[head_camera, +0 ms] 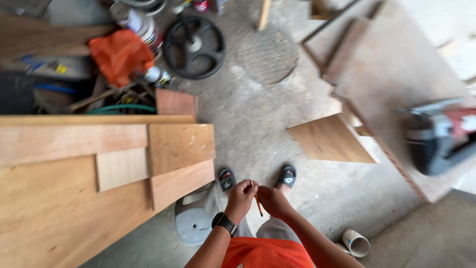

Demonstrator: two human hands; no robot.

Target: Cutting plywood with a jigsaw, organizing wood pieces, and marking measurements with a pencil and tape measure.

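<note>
I am pinching a pencil (258, 204) between my left hand (240, 198) and right hand (273, 201), both curled closed and touching, above the concrete floor (258, 124).

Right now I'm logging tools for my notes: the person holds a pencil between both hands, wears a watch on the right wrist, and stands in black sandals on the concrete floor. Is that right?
Not quite. The head view shows the watch on the left wrist, not the right. The rest holds: both the left hand and right hand meet at the pencil, and the black sandals stand on the concrete floor.
</note>
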